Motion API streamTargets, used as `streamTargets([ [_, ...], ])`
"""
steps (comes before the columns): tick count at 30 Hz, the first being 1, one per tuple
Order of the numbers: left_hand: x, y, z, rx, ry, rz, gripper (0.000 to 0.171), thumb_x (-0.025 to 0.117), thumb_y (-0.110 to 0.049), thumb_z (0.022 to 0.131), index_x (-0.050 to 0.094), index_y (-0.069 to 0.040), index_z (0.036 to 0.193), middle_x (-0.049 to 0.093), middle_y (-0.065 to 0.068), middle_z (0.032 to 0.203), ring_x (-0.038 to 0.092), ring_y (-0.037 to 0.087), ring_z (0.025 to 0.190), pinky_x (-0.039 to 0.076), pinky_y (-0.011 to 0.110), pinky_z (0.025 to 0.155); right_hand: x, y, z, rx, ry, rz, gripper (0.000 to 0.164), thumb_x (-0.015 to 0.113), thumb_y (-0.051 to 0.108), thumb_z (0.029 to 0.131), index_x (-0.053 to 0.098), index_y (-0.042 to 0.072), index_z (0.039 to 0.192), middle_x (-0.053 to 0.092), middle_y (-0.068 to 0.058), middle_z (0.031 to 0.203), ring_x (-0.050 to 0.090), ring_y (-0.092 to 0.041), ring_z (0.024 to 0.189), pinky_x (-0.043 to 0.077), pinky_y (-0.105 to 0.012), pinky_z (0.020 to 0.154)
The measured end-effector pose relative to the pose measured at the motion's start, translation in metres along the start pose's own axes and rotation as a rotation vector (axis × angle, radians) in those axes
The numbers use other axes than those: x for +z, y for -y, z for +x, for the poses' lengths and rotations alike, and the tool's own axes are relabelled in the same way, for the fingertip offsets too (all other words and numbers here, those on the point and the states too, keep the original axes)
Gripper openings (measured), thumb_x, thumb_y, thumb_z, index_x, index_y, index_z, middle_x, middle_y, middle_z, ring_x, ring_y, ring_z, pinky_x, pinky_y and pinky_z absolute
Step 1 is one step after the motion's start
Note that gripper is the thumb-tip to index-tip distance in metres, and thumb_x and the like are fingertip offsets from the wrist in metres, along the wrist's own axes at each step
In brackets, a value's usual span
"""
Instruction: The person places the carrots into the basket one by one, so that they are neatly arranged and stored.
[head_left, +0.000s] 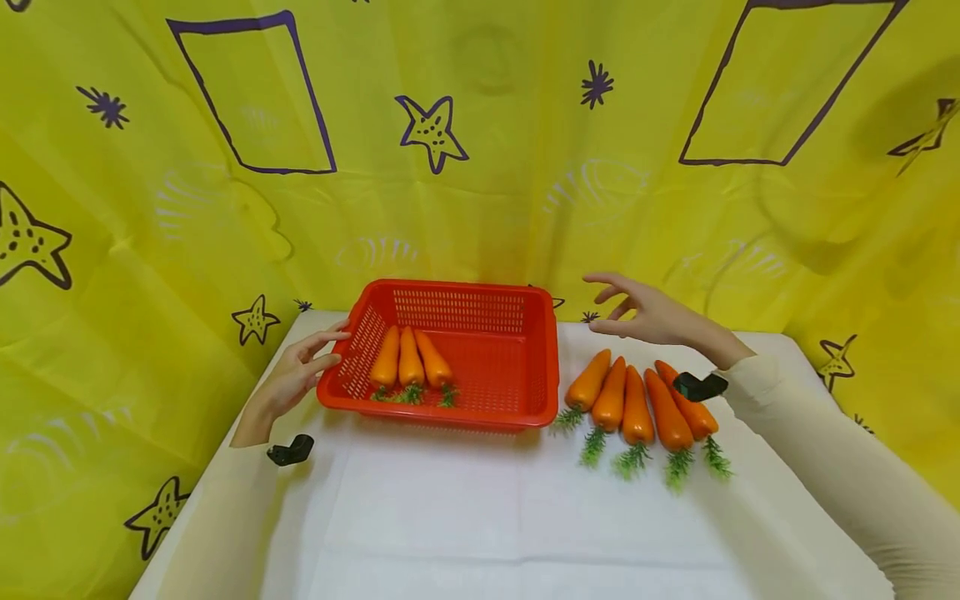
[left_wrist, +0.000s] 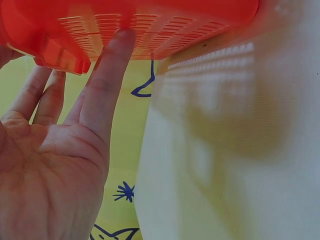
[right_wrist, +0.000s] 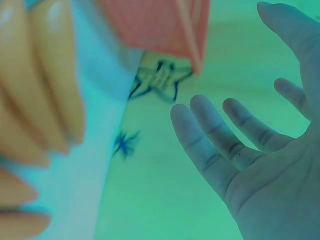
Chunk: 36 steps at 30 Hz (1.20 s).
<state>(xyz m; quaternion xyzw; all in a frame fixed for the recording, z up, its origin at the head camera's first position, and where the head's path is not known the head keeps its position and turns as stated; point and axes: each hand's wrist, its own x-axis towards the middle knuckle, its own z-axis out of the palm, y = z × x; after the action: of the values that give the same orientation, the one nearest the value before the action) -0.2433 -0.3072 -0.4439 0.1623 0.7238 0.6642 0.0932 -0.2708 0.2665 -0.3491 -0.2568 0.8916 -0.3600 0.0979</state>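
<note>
My left hand (head_left: 291,379) is at the left end of a red plastic basket (head_left: 442,421), its fairly straight fingers touching the rim. One finger (left_wrist: 102,85) rests against the slotted outer wall below the rim in the left wrist view, while other fingertips are hidden behind the rim. Three orange carrots (head_left: 410,358) lie side by side in the basket's left part, green tops toward me. To the right of the basket, my right hand (head_left: 651,312) hovers with fingers spread, holding nothing. Several more carrots (head_left: 636,408) lie fanned out on the table below it.
A white cloth (head_left: 435,508) covers the table. Yellow curtains (head_left: 510,208) with purple star drawings hang close behind the basket and along both sides. Small black devices sit at both wrists. The basket's right wall stands between its inside and the loose carrots.
</note>
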Motion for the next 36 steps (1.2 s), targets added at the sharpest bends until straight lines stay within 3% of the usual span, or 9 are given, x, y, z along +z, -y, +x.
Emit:
streamTargets([
  [10,0.000,0.000,0.000,0.002,0.004,0.017,0.044,0.054,-0.005,0.105,0.045,0.007,0.147,0.019,0.007,0.171,0.012,0.040,0.155,0.051,0.024,0.099,-0.019,-0.040,-0.063,0.111,-0.061,0.052,0.075,0.070,0.018,0.099,0.027,0.011,0.161,0.049,-0.028,0.140,0.066,-0.038,0.106,0.060,-0.035,0.071],
  [22,0.000,0.000,0.000,0.000,-0.003,0.018,0.043,0.055,-0.006,0.106,0.046,0.006,0.147,0.019,0.006,0.171,0.015,0.041,0.153,0.052,0.025,0.098,-0.017,-0.074,-0.096,0.164,-0.093,0.067,0.073,0.069,0.021,0.101,0.029,0.008,0.160,0.050,-0.031,0.140,0.065,-0.045,0.110,0.061,-0.039,0.074],
  [27,0.000,0.000,0.000,0.015,0.001,0.010,0.042,0.054,-0.005,0.106,0.047,0.005,0.147,0.019,0.008,0.171,0.024,0.034,0.151,0.052,0.026,0.098,-0.011,-0.092,-0.101,0.223,-0.040,0.109,0.072,0.068,0.023,0.101,0.029,0.005,0.159,0.047,-0.036,0.142,0.065,-0.047,0.110,0.061,-0.042,0.076],
  [31,0.000,-0.001,0.000,0.024,0.012,0.005,0.043,0.054,-0.005,0.106,0.047,0.005,0.147,0.018,0.009,0.171,0.028,0.028,0.149,0.052,0.026,0.098,-0.007,-0.105,-0.106,0.264,0.063,0.170,0.070,0.066,0.022,0.102,0.028,0.003,0.158,0.042,-0.040,0.144,0.064,-0.047,0.111,0.061,-0.045,0.078],
  [36,0.001,-0.002,0.000,0.019,0.012,0.008,0.042,0.053,-0.004,0.106,0.047,0.006,0.146,0.017,0.010,0.171,0.024,0.033,0.151,0.052,0.026,0.099,-0.005,-0.114,-0.110,0.315,0.193,0.254,0.072,0.068,0.018,0.100,0.027,0.002,0.158,0.038,-0.041,0.144,0.065,-0.039,0.108,0.061,-0.045,0.080],
])
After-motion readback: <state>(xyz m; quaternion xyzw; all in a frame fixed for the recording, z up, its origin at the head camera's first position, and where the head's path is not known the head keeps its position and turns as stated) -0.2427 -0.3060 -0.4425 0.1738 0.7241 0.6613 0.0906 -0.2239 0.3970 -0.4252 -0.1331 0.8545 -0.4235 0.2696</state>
